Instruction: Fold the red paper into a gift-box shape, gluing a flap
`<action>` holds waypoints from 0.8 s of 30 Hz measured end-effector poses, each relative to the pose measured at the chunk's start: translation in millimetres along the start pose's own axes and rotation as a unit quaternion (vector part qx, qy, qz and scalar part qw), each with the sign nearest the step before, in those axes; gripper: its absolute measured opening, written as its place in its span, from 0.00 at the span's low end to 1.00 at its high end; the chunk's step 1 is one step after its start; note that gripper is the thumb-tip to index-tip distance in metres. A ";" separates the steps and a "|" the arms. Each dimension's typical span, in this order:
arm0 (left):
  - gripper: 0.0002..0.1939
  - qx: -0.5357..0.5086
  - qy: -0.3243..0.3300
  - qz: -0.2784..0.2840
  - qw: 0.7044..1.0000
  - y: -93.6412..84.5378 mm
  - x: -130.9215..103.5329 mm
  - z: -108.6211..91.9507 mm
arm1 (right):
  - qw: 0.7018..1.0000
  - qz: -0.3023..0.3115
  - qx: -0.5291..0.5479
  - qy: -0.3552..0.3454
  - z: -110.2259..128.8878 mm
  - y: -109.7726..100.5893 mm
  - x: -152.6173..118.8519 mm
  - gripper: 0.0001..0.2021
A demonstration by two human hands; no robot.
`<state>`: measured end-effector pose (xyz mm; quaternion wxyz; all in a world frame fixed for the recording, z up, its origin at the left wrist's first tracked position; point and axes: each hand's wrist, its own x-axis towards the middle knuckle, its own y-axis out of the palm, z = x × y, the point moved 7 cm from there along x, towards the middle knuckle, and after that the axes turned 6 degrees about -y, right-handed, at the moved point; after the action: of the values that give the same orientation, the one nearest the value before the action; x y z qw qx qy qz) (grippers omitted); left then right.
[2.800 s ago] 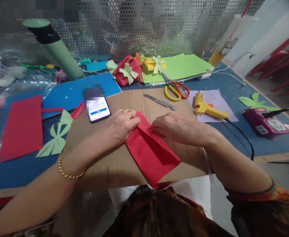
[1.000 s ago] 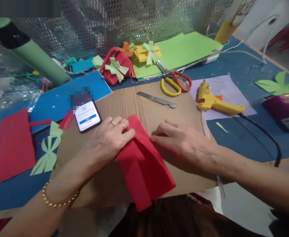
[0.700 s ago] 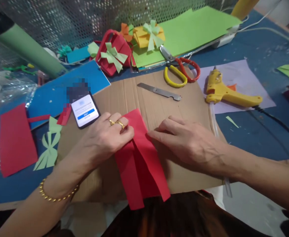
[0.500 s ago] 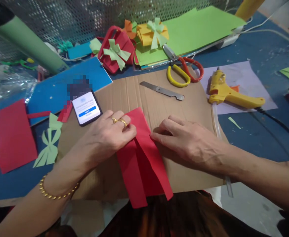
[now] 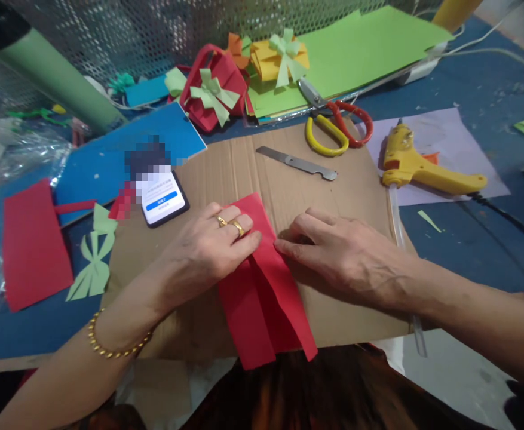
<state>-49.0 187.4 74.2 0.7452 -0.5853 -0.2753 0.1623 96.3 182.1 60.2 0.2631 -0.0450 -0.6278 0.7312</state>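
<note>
A folded sheet of red paper (image 5: 284, 280) lies at a slant on brown cardboard (image 5: 190, 334). Its two side flaps fold inward and gape toward the near end. My left hand (image 5: 217, 242), with rings on its fingers, is closed over the paper's upper left side, and its thumb presses along a flap. At the right edge my right hand (image 5: 333, 248) has its fingers curled, thumb and fingertips pinching the fold. The fingertips under that hand are partly hidden. Above both hands rests a flat metal blade (image 5: 295, 162).
Scissors (image 5: 333, 128) with red and yellow handles lie beyond the blade. At right, a yellow glue gun (image 5: 423, 161) sits on lilac paper (image 5: 463, 140). A phone (image 5: 165, 200) and pale green paper bows (image 5: 92, 263) are at left. Red (image 5: 214, 89) and yellow (image 5: 270, 60) paper bags stand behind.
My left hand has moved slightly right along the red paper, its thumb nearer the right flap. The right hand stays at the paper's edge. The whole view has shifted a little.
</note>
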 end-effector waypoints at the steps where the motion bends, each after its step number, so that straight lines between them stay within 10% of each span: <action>1: 0.19 -0.014 0.002 0.001 1.000 0.1 1.2 -0.3 | 1.000 -0.001 0.004 0.002 -0.2 0.0 0.0 0.12; 24: 0.13 -0.218 -0.093 0.113 0.965 10.9 24.1 18.5 | 0.996 -0.030 0.078 0.018 -9.6 -1.9 0.8 0.13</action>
<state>-40.0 218.3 72.0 0.5475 -0.7434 -0.3042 0.2348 100.1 191.2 60.1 0.2994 -0.0188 -0.5653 0.7684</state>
